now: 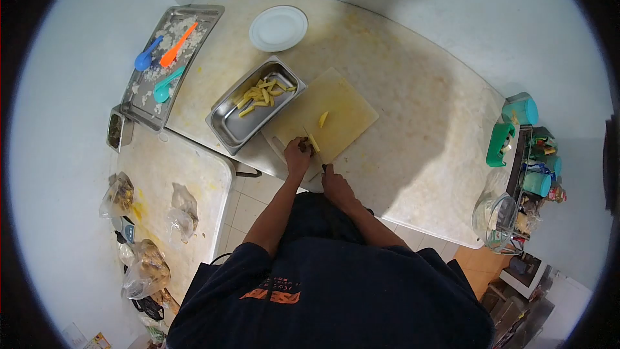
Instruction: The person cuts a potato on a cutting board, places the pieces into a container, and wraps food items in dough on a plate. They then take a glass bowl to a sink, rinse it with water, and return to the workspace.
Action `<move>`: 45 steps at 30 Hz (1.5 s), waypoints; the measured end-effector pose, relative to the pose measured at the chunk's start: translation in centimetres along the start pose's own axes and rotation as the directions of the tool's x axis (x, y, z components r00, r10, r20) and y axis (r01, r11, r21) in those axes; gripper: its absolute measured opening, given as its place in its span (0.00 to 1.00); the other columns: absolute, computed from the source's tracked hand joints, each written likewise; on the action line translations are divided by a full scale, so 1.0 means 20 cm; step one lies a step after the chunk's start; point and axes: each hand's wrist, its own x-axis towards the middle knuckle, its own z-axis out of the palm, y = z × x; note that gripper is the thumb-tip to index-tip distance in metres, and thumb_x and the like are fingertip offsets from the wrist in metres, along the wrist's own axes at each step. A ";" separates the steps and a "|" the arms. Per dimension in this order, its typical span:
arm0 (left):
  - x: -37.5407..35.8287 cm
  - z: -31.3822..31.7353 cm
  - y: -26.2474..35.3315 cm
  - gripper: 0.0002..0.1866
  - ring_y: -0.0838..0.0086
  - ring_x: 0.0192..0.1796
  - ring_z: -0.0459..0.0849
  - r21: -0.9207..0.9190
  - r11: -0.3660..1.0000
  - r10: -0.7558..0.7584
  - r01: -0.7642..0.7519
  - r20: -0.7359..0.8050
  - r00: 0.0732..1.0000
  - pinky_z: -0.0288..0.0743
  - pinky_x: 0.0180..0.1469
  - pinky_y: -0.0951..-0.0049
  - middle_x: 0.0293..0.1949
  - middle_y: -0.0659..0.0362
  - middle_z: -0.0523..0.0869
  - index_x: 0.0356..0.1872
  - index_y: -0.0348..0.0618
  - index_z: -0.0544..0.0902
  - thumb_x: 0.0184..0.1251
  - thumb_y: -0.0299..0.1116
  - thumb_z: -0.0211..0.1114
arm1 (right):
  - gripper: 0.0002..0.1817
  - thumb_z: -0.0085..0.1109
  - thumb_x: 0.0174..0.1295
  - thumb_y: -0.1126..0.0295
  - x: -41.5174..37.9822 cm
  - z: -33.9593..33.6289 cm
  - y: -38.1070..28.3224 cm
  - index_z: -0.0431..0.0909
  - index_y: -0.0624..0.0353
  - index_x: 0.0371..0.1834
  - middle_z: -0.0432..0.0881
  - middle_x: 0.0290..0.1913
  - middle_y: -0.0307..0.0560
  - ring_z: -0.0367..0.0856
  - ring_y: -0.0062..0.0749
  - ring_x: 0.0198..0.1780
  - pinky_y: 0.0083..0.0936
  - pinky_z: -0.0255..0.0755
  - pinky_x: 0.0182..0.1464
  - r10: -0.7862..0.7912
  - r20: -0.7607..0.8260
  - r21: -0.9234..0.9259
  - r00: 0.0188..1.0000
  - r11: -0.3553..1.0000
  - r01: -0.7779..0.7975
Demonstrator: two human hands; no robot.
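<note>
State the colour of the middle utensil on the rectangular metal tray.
The long-handled, flat-bladed spatula is bright orange, seen in the head view.

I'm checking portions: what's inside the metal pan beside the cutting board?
The metal pan holds a loose heap of cut yellow sticks, with bare metal around it. Whatever lies beneath the heap is hidden.

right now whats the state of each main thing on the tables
Oblong steel pan: uncovered, part filled with yellow strips
Cream chopping board: flat, loose yellow piece on it
Round white plate: lying flat
Grey metal tray: uncovered, white bits scattered across
Black-handled knife: gripped in right hand
</note>
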 end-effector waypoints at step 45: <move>0.00 -0.02 0.04 0.12 0.63 0.32 0.85 0.035 0.999 0.029 -0.027 -0.052 0.998 0.77 0.41 0.66 0.28 0.53 0.86 0.39 0.37 0.85 0.53 0.28 0.70 | 0.17 0.44 0.72 0.62 0.01 -0.01 -0.06 0.58 0.62 0.55 0.80 0.31 0.76 0.81 0.75 0.37 0.63 0.74 0.39 0.164 0.067 0.022 0.984 0.986 -0.165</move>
